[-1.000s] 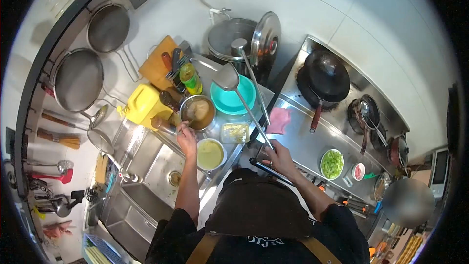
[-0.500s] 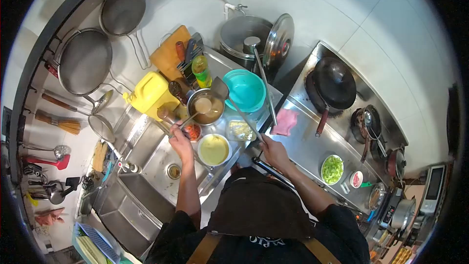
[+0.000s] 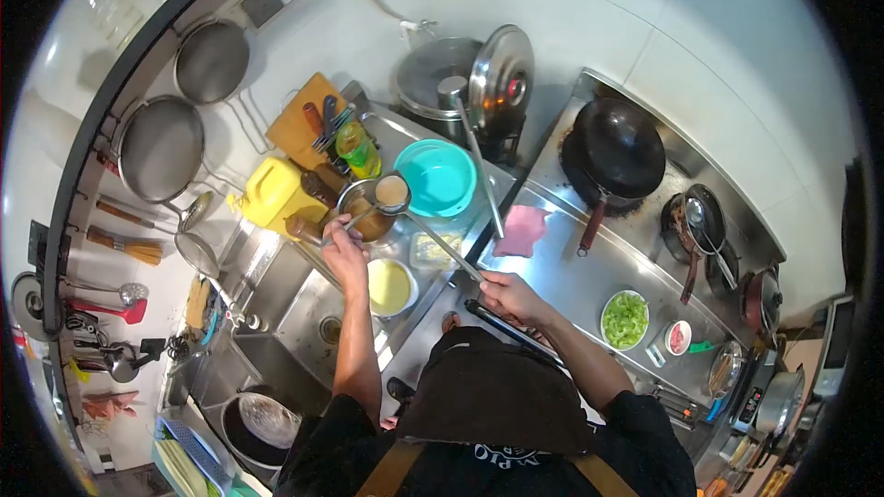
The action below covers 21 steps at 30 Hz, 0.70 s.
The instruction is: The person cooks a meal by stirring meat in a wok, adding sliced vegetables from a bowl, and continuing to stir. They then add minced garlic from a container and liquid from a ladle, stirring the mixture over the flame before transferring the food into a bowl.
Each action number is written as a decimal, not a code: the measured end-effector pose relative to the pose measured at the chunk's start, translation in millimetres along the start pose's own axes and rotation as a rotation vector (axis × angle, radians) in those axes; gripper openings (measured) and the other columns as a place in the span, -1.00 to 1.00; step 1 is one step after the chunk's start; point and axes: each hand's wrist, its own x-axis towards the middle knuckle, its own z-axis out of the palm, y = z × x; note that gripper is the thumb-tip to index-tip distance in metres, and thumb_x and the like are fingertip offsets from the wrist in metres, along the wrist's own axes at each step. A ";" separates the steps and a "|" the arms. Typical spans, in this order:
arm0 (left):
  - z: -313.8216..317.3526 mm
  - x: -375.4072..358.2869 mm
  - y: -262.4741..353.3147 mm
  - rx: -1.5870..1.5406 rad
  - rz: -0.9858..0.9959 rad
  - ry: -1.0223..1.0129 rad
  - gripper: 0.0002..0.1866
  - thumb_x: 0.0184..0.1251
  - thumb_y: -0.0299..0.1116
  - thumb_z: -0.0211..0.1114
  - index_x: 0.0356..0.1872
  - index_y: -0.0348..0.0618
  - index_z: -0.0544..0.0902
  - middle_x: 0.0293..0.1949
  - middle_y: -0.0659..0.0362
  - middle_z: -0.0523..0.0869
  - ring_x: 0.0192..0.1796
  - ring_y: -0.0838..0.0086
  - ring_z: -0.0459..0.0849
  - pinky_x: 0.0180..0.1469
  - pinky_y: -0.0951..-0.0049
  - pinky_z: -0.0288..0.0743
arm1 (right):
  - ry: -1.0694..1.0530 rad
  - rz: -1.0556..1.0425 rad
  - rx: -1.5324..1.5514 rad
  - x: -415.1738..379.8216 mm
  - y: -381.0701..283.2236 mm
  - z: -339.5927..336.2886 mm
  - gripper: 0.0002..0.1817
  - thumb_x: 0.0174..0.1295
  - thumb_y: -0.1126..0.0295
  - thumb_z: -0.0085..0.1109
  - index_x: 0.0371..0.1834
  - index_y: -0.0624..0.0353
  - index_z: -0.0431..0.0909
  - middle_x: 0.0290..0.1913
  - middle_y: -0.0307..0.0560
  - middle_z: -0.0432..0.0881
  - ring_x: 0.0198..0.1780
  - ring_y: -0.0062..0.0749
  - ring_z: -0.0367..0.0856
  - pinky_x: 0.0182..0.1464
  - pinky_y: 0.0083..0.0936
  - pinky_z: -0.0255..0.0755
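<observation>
My left hand (image 3: 343, 258) is closed around the handle of a small ladle (image 3: 391, 190), whose bowl holds tan liquid. Under it is a metal pot (image 3: 368, 226) of brown liquid. In my right hand (image 3: 511, 297) is a long-handled metal wok ladle (image 3: 446, 247), its dark head overlapping the small ladle's bowl above the pot's right rim. Just right of my left wrist stands a white bowl of pale yellow liquid (image 3: 389, 286). A clear container (image 3: 436, 251) sits between the two hands.
A turquoise basin (image 3: 436, 178) stands behind the pot, beside a yellow jug (image 3: 274, 195) and a green-labelled bottle (image 3: 357, 152). Farther right are a pink cloth (image 3: 521, 230), a black wok (image 3: 619, 149) and chopped green vegetables (image 3: 626, 319). The sink (image 3: 296, 314) is at left.
The small ladle has risen and shifted right over the pot. The wok ladle's head has come down and left to meet it. The whole view has shifted.
</observation>
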 end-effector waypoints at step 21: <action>446.9 -225.7 8.5 0.305 0.812 -0.734 -0.75 0.51 -0.35 0.02 0.00 -0.24 0.58 -0.19 -0.13 0.64 -0.12 -0.07 0.63 -0.03 0.12 0.50 | 1.119 -0.101 -0.989 -206.9 37.7 -339.1 -0.59 0.23 0.40 0.06 0.17 0.08 0.53 -0.27 0.20 0.68 -0.18 0.11 0.70 -0.16 -0.01 0.54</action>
